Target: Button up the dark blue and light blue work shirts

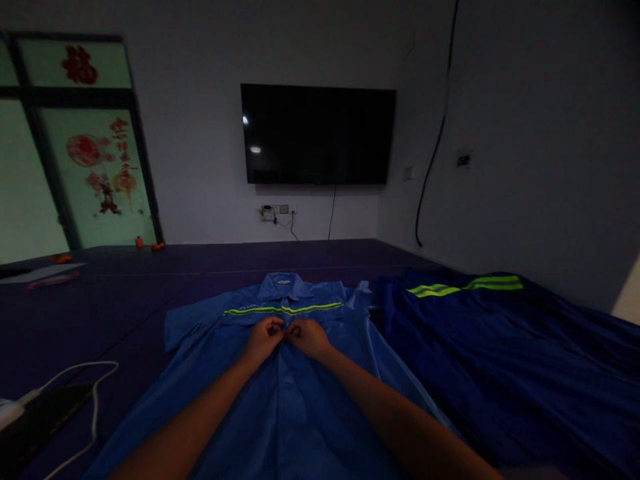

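Observation:
A blue short-sleeved work shirt [320,393] lies spread out face up in front of me, its collar at the far end and a yellow-green stripe across the chest. My left hand [265,339] and my right hand [309,337] meet at the front placket, just below the stripe. Both pinch the shirt's fabric there, fingertips almost touching. Whether a button sits between the fingers is too small and dark to tell. Below the hands, the placket runs down toward me.
Dark blue clothing [480,353] with yellow-green bands lies to the right. At the lower left are a white cable [95,400] and a dark flat object [50,417]. Small orange items [157,246] lie near the door. A television [320,133] hangs on the wall.

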